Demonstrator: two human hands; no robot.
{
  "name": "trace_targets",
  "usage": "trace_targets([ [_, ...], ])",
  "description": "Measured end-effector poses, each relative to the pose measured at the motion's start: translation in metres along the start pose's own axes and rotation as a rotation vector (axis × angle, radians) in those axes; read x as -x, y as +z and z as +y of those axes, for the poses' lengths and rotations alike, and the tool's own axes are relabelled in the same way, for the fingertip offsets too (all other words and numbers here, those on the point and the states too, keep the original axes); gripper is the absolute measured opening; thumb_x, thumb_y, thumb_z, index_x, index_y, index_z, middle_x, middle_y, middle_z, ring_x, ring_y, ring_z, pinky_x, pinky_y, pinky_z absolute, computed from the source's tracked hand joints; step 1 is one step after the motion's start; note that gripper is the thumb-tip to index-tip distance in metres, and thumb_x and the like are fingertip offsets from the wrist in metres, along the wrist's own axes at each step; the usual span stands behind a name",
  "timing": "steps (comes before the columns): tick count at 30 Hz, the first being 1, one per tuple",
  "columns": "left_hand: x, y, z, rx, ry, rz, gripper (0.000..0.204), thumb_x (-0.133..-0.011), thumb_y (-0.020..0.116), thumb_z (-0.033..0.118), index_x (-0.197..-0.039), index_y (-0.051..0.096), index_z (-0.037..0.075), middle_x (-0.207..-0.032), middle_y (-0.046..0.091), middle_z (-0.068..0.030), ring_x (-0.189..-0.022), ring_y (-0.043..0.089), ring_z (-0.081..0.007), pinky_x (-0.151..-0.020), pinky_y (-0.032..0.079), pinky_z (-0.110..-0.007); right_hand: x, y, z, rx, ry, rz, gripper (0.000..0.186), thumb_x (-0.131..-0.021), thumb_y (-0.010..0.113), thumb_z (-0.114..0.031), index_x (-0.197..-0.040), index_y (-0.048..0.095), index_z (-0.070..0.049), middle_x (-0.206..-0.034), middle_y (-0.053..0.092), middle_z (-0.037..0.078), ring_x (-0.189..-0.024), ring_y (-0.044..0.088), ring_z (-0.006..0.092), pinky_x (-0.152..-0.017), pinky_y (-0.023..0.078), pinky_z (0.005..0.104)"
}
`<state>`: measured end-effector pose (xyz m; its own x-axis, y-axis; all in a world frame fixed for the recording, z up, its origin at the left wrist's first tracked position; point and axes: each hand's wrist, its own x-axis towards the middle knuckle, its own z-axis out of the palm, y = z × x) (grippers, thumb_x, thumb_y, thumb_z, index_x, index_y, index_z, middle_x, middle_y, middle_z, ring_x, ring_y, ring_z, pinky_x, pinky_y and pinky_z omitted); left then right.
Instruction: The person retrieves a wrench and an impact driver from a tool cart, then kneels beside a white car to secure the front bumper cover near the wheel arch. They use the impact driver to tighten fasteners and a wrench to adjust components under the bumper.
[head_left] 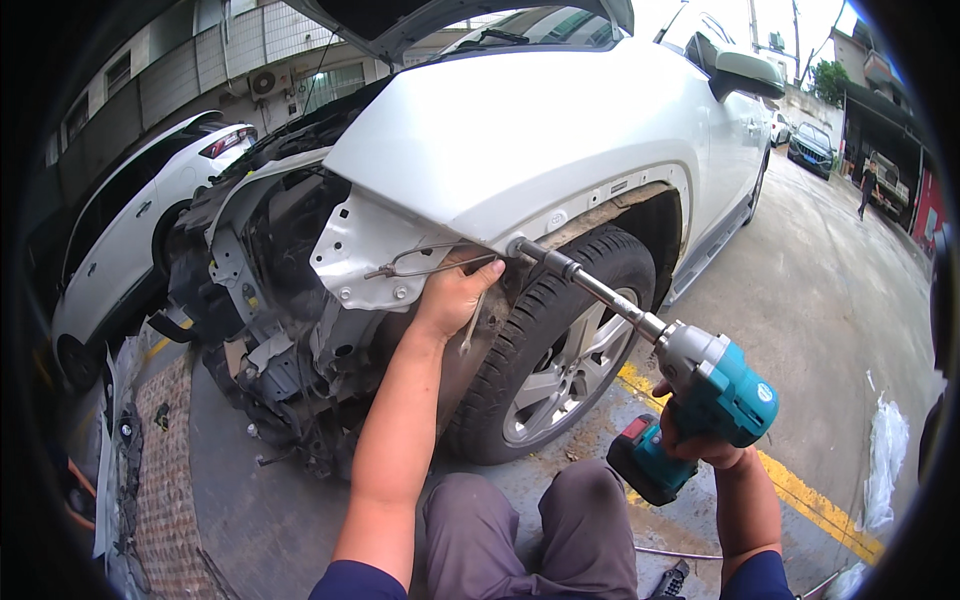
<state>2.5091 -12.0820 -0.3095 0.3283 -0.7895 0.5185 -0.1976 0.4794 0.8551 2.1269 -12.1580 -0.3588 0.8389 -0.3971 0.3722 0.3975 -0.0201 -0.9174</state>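
The white car's nose [275,335] looks already stripped; the fender [470,130] is still on. The left hand [455,298] clasps thin metal tools [471,325]; the right hand [695,432] grips a drill [738,395], its long socket [600,290] at the fender's near lower edge, that fastening seemingly unfinished.

Tight squeeze around the left hand [456,296]: fender [490,130] above, tyre [520,365] to its right, extension bar [605,292] slanting across! Open air runs right of the impact wrench [738,392]; behind the fender's lower edge, clearance is unclear.
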Motion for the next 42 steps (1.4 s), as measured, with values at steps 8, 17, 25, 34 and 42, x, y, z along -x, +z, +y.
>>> trace_targets([
  [8,-0.001,0.002,-0.001,0.061,0.019,-0.036,0.026,-0.093,0.061,0.009,-0.117,0.064,-0.002,-0.112,0.066,-0.0065,-0.103,0.058,-0.0148,-0.094,0.043,-0.028,-0.007,0.006,-0.016,-0.036,0.076,-0.004,0.086,-0.057,0.081,-0.005,-0.134,0.042,0.0,-0.093,0.062,0.013,-0.067,0.061,0.0163,-0.061,0.047,0.0265],
  [17,-0.003,0.003,-0.006,0.019,0.031,-0.009,0.024,-0.091,0.062,0.01,-0.113,0.065,0.0,-0.106,0.068,-0.0054,-0.096,0.059,-0.0141,-0.088,0.045,-0.028,-0.012,0.017,-0.026,0.015,0.103,0.024,0.077,-0.064,0.075,-0.003,-0.133,0.043,0.003,-0.091,0.064,0.012,-0.072,0.063,0.0201,-0.071,0.05,0.0303],
  [25,-0.005,-0.002,-0.012,-0.016,0.052,0.027,0.027,-0.09,0.064,0.012,-0.114,0.065,-0.001,-0.107,0.068,-0.0066,-0.097,0.059,-0.0148,-0.09,0.045,-0.028,0.009,0.028,-0.028,0.67,-0.023,0.306,0.055,-0.069,0.068,0.0,-0.122,0.056,-0.007,-0.106,0.064,0.007,-0.09,0.061,0.0182,-0.076,0.05,0.0314],
  [34,-0.004,-0.003,-0.01,-0.044,0.035,0.016,0.022,-0.092,0.061,0.008,-0.112,0.066,0.001,-0.106,0.068,-0.0042,-0.097,0.058,-0.013,-0.089,0.044,-0.026,-0.006,0.048,-0.057,1.027,-0.25,0.261,0.035,-0.077,0.074,-0.008,-0.11,0.064,-0.007,-0.097,0.066,0.003,-0.086,0.061,0.0167,-0.076,0.05,0.032],
  [42,-0.003,0.001,-0.008,0.033,-0.026,0.031,0.022,-0.093,0.061,0.009,-0.113,0.066,0.001,-0.107,0.067,-0.0048,-0.097,0.058,-0.0129,-0.09,0.044,-0.027,-0.008,0.051,-0.053,0.535,0.046,0.341,0.038,-0.07,0.064,0.003,-0.107,0.06,-0.005,-0.094,0.061,0.004,-0.085,0.058,0.0152,-0.074,0.048,0.0309],
])
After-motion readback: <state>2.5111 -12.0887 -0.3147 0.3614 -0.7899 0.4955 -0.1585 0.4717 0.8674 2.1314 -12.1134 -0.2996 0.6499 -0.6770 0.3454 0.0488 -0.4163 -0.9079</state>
